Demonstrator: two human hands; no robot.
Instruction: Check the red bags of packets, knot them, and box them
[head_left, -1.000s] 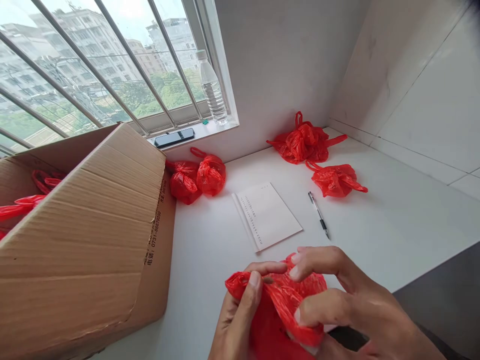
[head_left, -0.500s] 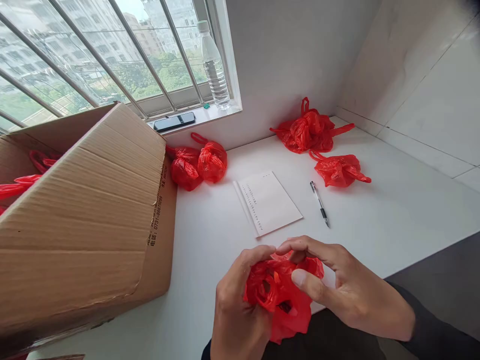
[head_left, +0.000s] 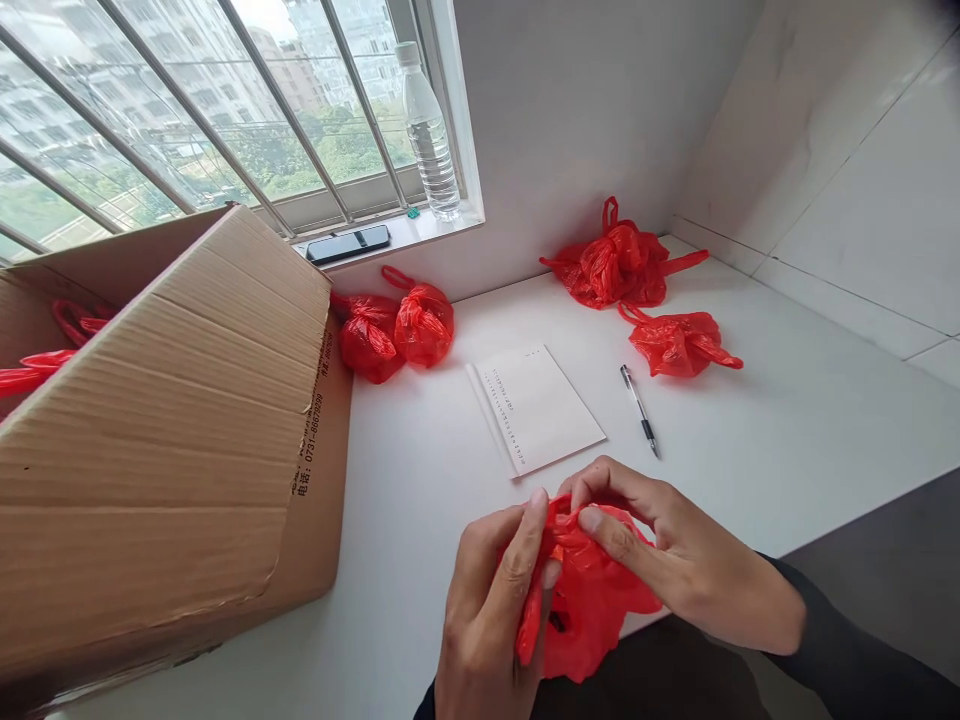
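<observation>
A thin red plastic bag (head_left: pixel 592 600) is between my hands at the table's front edge, its mouth bunched up and a dark gap showing in its side. My left hand (head_left: pixel 491 600) is closed around the bag's left side, with the thumb and fingers pressing the film. On the other side, my right hand (head_left: pixel 664 545) pinches the gathered upper part between thumb and forefinger. Whatever the bag contains, I cannot make out. Just beyond my hands lie a sheet of paper (head_left: pixel 547 410) with lines of writing and a black-capped clear pen (head_left: pixel 639 412).
A large open cardboard box (head_left: pixel 172 430) with red bags inside stands at left. Tied red bags (head_left: pixel 424 325) sit beside it; more red bags (head_left: pixel 619 260) lie against the back wall. A phone (head_left: pixel 349 245) and a water bottle (head_left: pixel 431 140) rest on the windowsill.
My left hand has turned and closed onto the bag's side. My right thumb and forefinger have come together on its gathered top, which is pulled up tighter.
</observation>
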